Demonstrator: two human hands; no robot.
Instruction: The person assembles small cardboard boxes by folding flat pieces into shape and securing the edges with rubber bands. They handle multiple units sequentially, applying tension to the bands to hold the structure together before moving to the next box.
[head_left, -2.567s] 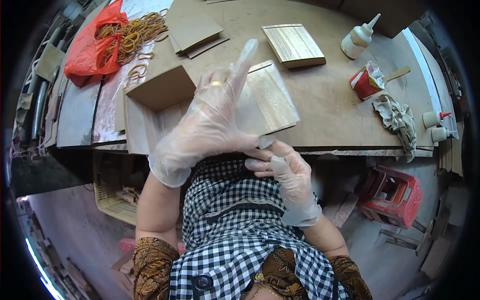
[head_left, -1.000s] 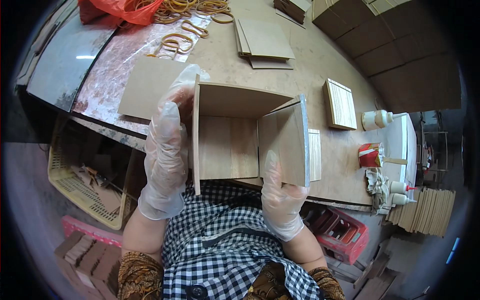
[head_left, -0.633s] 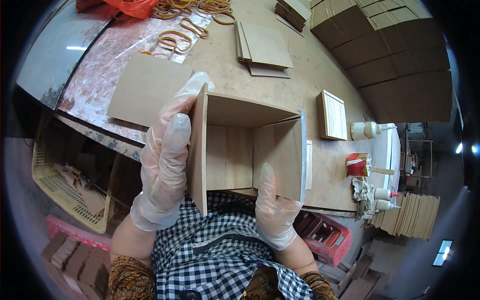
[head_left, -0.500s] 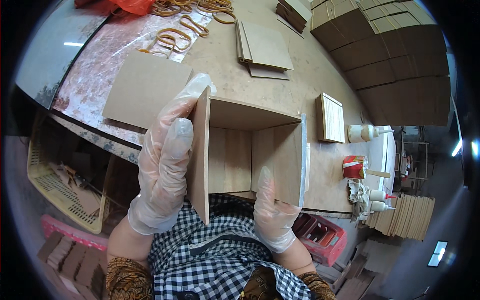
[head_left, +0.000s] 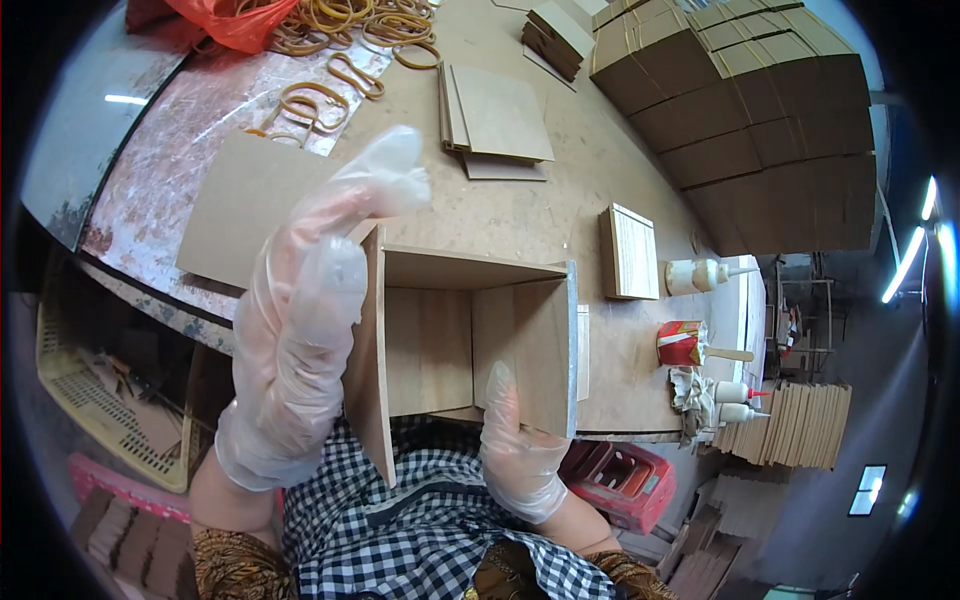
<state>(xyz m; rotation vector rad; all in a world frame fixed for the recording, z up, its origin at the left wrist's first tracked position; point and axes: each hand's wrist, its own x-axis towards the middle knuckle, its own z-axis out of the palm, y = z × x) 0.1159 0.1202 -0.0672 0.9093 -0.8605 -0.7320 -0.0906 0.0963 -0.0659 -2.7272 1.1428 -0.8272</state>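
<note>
Mid-frame, a wooden box (head_left: 430, 345) is pointing its opening toward the camera, long axis unclear. The right hand (head_left: 522, 455) is gripping its right wall (head_left: 540, 345); the left hand (head_left: 297, 345) is lying open alongside. Lower left, a yellow basket (head_left: 85, 405) is holding board pieces (head_left: 155, 405); right, a red cup (head_left: 681, 343) is holding a stick (head_left: 730, 354).

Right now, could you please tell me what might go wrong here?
The box might slip, as the right hand grips it by the right panel. The wrinkled glove on the left hand could snag on the nearby left panel. The stick jutting from the red tub could be knocked.
</note>
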